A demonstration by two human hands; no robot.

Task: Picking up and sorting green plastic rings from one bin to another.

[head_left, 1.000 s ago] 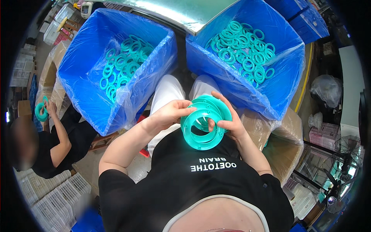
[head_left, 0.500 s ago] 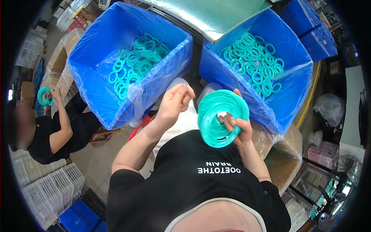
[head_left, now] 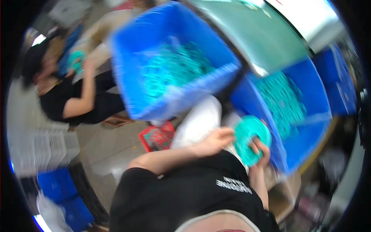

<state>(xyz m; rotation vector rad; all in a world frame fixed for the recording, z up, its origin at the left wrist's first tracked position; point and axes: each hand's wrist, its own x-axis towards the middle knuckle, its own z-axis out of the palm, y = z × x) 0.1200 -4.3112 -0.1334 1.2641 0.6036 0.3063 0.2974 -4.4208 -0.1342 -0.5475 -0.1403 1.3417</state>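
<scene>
My right hand [head_left: 261, 153] grips a stack of teal plastic rings [head_left: 247, 133], its fingers hooked through the central hole. The rings stand tilted in front of my black shirt, beside the right bin. Close to the stack's left edge is my left hand [head_left: 217, 141], its fingers bent together and blurred. Whatever they pinch, if anything, is too small to make out. Many loose teal rings [head_left: 176, 69] lie in the left blue bin [head_left: 135, 73], smeared by motion. More teal rings [head_left: 280, 100] fill part of the right blue bin [head_left: 317, 104].
A red basket [head_left: 143, 140] with small teal scraps is on the floor left of my leg. Another person [head_left: 65, 100] sits at the left, holding teal rings [head_left: 77, 61]. White crates [head_left: 42, 149] stand at the left, a green-topped table [head_left: 255, 38] beyond the bins.
The view has swung left and blurred, so the bins appear farther right and the red basket shows fully. My left hand is now closer to the ring stack, which stays in my right hand.
</scene>
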